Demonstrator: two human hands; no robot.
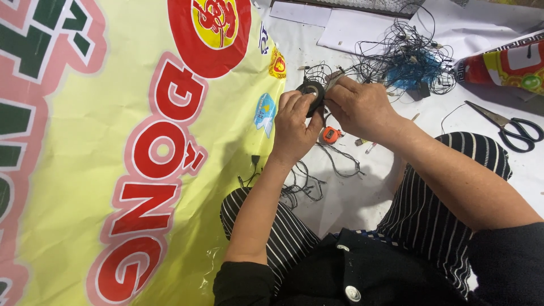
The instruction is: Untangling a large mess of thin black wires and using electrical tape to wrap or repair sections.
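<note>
Spread across the floor beside me is a big yellow banner (85, 141) with red and green lettering, and white sheets (351, 192) cover the rest, so everything small shows up against them. Sitting with my knees apart in striped trousers (430, 209), I keep the work raised between them, close to my eyes. My left hand (294, 127) is curled shut around a roll of black tape (311, 90), thumb on its side to steady it. My right hand (360, 107) pinches at the roll's edge with fingertips closed, seemingly on the tape end, though what it grips is hidden. A tangle of thin black wires (405, 59) lies just beyond, scissors (513, 130) off to my right, a small orange tape measure (331, 135) beneath my hands.
</note>
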